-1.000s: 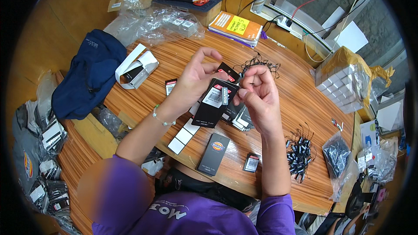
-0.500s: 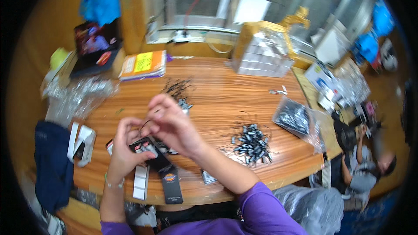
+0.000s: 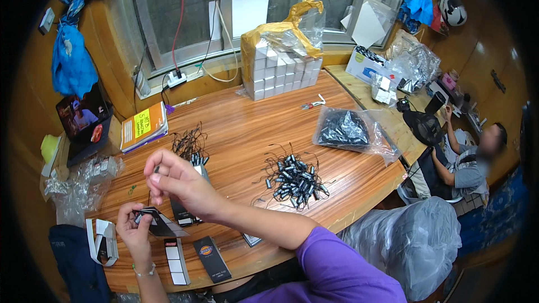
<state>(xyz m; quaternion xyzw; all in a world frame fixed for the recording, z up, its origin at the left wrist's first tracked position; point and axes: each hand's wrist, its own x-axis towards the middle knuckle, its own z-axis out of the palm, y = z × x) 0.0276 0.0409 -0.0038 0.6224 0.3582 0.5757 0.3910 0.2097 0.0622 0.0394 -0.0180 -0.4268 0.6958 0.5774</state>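
My left hand is closed on a black-and-white hang tag, held tilted over the table's near left part. Above it, my right hand pinches what looks like a thin dark tag cord, which runs down toward the tag. Below the hands lie a stack of white-faced tags and a black tag stack. More black tags lie partly hidden behind my right hand. Right of my forearm is a pile of black cords with small glossy ends; another cord bunch lies beyond my right hand.
A plastic-wrapped block of small white boxes stands at the back. Cutters and a bag of black cords lie to the right. Notebooks and a laptop are at left. A co-worker sits at far right.
The whole view has shifted and turned. My right hand has risen a little away from my left, and the tag in my left hand is now tilted and clear of the black stack.
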